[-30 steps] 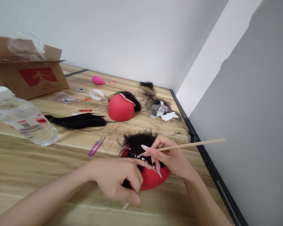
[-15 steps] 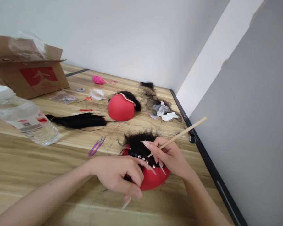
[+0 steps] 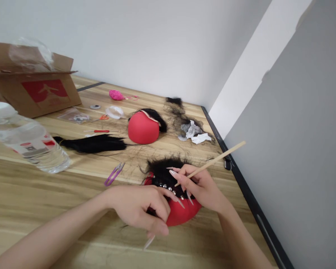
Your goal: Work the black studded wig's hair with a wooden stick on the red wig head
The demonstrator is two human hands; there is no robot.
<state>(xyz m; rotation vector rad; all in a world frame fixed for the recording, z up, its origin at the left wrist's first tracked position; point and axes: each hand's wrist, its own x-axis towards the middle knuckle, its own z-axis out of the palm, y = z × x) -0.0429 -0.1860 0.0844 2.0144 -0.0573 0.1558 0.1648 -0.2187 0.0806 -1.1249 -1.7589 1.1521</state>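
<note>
A red dome [image 3: 184,213] with black hair [image 3: 164,165] and a row of silver pins [image 3: 170,189] lies on the wooden table near its front. My left hand [image 3: 145,209] rests on the dome's left side, index finger stretched along the pins, the other fingers curled and partly hidden. Pinched in my right hand [image 3: 200,185] is a thin wooden stick [image 3: 218,158], its lower tip at the hair beside the pins and its other end pointing up to the right.
Behind stands another red dome [image 3: 143,127] with hair. To the left are purple snips [image 3: 114,174], a black hair bundle [image 3: 96,143], a water bottle [image 3: 36,144] and a cardboard box [image 3: 44,93]. White crumpled tissue [image 3: 192,129] lies at the back right.
The stick in my right hand has tilted very slightly and its lower tip has shifted a little left. My left hand stays in nearly the same place.
</note>
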